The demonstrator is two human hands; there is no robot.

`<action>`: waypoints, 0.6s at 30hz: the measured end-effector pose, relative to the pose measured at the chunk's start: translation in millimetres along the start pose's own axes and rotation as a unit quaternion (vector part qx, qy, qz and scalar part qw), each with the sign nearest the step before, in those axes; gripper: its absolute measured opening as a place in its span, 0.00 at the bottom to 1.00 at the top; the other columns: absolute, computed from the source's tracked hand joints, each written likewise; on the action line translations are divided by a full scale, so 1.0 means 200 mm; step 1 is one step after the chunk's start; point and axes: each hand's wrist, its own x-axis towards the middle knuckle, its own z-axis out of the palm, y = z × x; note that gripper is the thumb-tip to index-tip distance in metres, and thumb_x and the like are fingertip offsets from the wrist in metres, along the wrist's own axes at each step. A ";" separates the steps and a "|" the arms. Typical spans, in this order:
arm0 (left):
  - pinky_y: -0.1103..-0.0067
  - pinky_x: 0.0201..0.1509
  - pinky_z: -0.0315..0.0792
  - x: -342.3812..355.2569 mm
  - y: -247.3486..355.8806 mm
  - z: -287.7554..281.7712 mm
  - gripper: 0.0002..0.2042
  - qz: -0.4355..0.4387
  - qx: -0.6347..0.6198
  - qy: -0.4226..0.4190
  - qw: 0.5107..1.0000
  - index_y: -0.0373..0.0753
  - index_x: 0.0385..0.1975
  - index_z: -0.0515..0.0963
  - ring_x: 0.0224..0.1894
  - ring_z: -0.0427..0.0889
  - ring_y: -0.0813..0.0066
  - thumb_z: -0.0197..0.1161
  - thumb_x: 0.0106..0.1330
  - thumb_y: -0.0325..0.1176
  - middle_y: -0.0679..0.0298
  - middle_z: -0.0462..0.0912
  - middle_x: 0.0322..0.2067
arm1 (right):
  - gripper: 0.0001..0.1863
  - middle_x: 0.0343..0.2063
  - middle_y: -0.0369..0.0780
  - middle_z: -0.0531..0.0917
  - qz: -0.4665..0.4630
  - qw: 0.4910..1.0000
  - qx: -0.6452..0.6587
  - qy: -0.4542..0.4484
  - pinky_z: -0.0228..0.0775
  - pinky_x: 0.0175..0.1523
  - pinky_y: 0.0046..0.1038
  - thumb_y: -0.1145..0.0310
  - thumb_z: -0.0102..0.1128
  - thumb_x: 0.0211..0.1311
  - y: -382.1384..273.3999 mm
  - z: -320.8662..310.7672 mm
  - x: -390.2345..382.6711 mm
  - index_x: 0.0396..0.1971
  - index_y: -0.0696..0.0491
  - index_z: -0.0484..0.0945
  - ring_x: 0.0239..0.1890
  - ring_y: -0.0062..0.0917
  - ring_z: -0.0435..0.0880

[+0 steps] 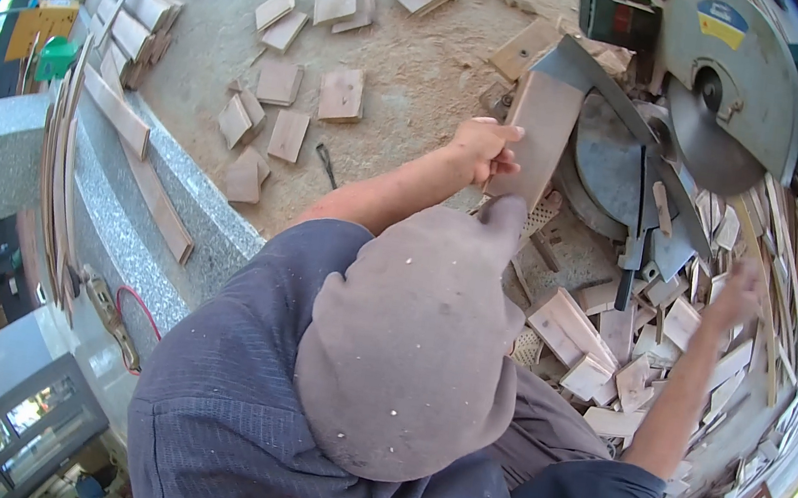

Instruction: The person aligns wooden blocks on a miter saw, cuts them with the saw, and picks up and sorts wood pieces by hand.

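My left hand (485, 149) is at the left edge of a flat wooden board (542, 132), its fingers curled against the wood. The board rests at the left side of a mitre saw, beside its round metal turntable (600, 165). Raised at the upper right is the saw's head, with a round blade (716, 140) under a grey guard (747, 53). My right hand (738, 294) is smeared by motion, over a heap of wood offcuts (643, 347) right of the saw; whether it holds anything cannot be made out. A dusty cap (412, 341) hides the middle.
Several short wooden blocks (342, 95) lie on the sawdust-covered floor ahead. Long thin strips (794, 271) are piled at the right edge. Planks (163, 203) lean along grey stone steps (132, 249) at left, near a red cable (138, 300).
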 end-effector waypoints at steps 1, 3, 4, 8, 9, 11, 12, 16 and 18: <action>0.67 0.26 0.81 -0.05 0.01 0.01 0.14 -0.009 -0.005 0.028 1.000 0.39 0.44 0.72 0.19 0.71 0.77 0.69 0.63 0.29 0.66 0.71 0.25 | 0.22 0.44 0.47 0.86 -0.062 0.991 -0.112 -0.036 0.73 0.54 0.33 0.56 0.58 0.67 -0.07 0.08 -0.19 0.44 0.62 0.83 0.46 0.35 0.84; 0.68 0.26 0.81 -0.05 0.01 0.05 0.13 -0.027 0.007 -0.006 1.000 0.39 0.45 0.75 0.19 0.69 0.80 0.69 0.64 0.32 0.69 0.69 0.25 | 0.22 0.46 0.48 0.85 -0.169 0.972 -0.116 -0.113 0.69 0.60 0.36 0.56 0.62 0.63 0.04 0.23 -0.33 0.49 0.57 0.82 0.51 0.40 0.82; 0.68 0.26 0.81 -0.05 0.00 0.02 0.13 -0.032 0.007 -0.011 0.999 0.39 0.45 0.75 0.19 0.69 0.80 0.69 0.64 0.32 0.69 0.69 0.25 | 0.23 0.46 0.48 0.84 -0.229 0.957 -0.155 -0.092 0.69 0.60 0.39 0.55 0.63 0.62 -0.07 0.32 -0.44 0.50 0.54 0.82 0.52 0.42 0.81; 0.73 0.22 0.77 -0.04 0.05 -0.01 0.15 -0.037 0.192 -0.082 0.977 0.38 0.46 0.76 0.15 0.67 0.80 0.69 0.65 0.37 0.69 0.71 0.23 | 0.20 0.41 0.43 0.84 -0.190 0.952 -0.223 -0.092 0.66 0.56 0.44 0.50 0.64 0.59 -0.14 0.50 -0.50 0.46 0.47 0.83 0.49 0.40 0.79; 0.75 0.21 0.75 -0.03 0.07 -0.03 0.15 -0.032 0.280 -0.124 0.951 0.38 0.45 0.76 0.14 0.66 0.81 0.68 0.65 0.38 0.69 0.72 0.22 | 0.18 0.40 0.42 0.84 -0.164 0.955 -0.231 -0.092 0.65 0.56 0.44 0.50 0.63 0.59 -0.10 0.52 -0.48 0.44 0.46 0.84 0.48 0.40 0.79; 0.77 0.20 0.73 -0.05 0.11 -0.05 0.14 -0.018 0.334 -0.147 0.931 0.37 0.43 0.76 0.13 0.66 0.80 0.68 0.65 0.39 0.69 0.73 0.21 | 0.17 0.39 0.41 0.84 -0.151 0.955 -0.237 -0.089 0.65 0.55 0.43 0.50 0.64 0.59 -0.08 0.52 -0.49 0.41 0.46 0.84 0.47 0.39 0.79; 0.78 0.19 0.71 -0.05 0.12 -0.05 0.14 0.005 0.379 -0.160 0.911 0.36 0.41 0.77 0.12 0.65 0.80 0.68 0.65 0.39 0.68 0.73 0.20 | 0.16 0.38 0.40 0.85 -0.149 0.956 -0.235 -0.090 0.66 0.54 0.42 0.50 0.64 0.59 -0.04 0.49 -0.49 0.39 0.47 0.84 0.47 0.39 0.80; 0.78 0.20 0.70 -0.11 0.17 -0.21 0.12 0.055 0.336 -0.196 0.920 0.35 0.41 0.75 0.14 0.67 0.82 0.64 0.68 0.37 0.69 0.73 0.19 | 0.16 0.36 0.41 0.85 -0.140 0.951 -0.253 -0.105 0.69 0.51 0.40 0.51 0.64 0.59 0.20 0.24 -0.53 0.35 0.49 0.83 0.42 0.38 0.82; 0.79 0.22 0.70 -0.11 0.11 -0.32 0.12 0.053 0.217 -0.156 0.962 0.36 0.42 0.76 0.16 0.69 0.81 0.64 0.68 0.37 0.68 0.76 0.23 | 0.15 0.33 0.42 0.85 -0.003 0.980 -0.167 -0.109 0.72 0.47 0.38 0.53 0.63 0.60 0.37 0.07 -0.54 0.34 0.51 0.83 0.39 0.38 0.84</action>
